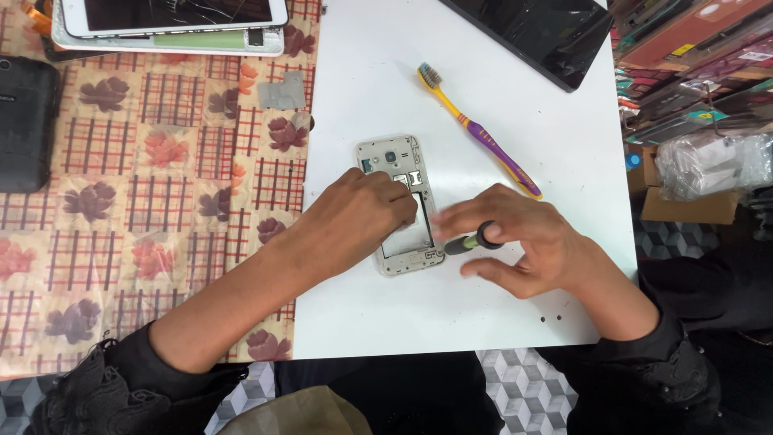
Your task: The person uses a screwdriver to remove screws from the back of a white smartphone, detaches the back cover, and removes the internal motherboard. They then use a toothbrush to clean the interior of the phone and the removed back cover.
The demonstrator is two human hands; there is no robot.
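Observation:
An opened silver phone (pixel 392 158) lies back-side up on the white board (pixel 386 89), its cover off and inner frame showing. My left hand (pixel 358 217) rests across the phone's left side and middle, fingers pressing on it. My right hand (pixel 515 238) sits just right of the phone, fingers spread, with a black and green screwdriver handle (pixel 471 241) held between thumb and fingers; its tip points at the phone's lower right edge.
A yellow and purple toothbrush (pixel 479 133) lies diagonally behind my right hand. A dark tablet (pixel 539 32) sits at the board's far edge. On the patterned cloth to the left are a white tablet (pixel 173 20), a black case (pixel 24 121) and a small metal plate (pixel 282 93).

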